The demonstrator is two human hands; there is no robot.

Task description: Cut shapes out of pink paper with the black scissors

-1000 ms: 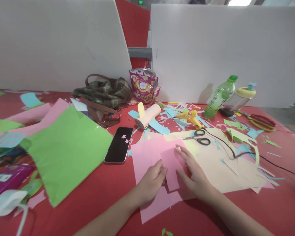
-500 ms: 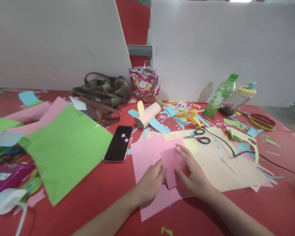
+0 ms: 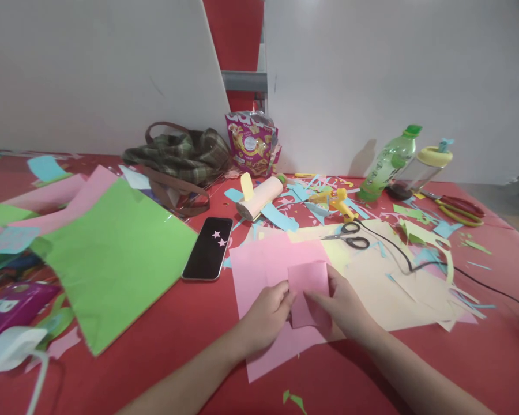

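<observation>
A small rectangle of pink paper (image 3: 308,288) is held between my two hands, over a larger sheet of pink paper (image 3: 259,259). My left hand (image 3: 266,317) pinches its left edge, thumb in front and fingers partly hidden. At its right side my right hand (image 3: 343,302) has the thumb on the front face and the fingers behind. Black-handled scissors (image 3: 354,236) lie beyond my right hand on cream paper (image 3: 384,288). A phone (image 3: 208,249) with two pink paper stars on its screen lies to the left of the pink sheets.
Green card (image 3: 121,259) spreads across the left. Behind are a cardboard roll with paper wings (image 3: 260,199), a yellow glue gun (image 3: 337,202) with a black cord, a snack bag (image 3: 253,141) and a plaid bag (image 3: 181,155). A green bottle (image 3: 389,164) and red-yellow pliers (image 3: 461,208) are at right.
The small pink paper has turned more upright and faces me squarely. My right hand has gone from spread fingers beside it to gripping its right edge. The left hand keeps its hold.
</observation>
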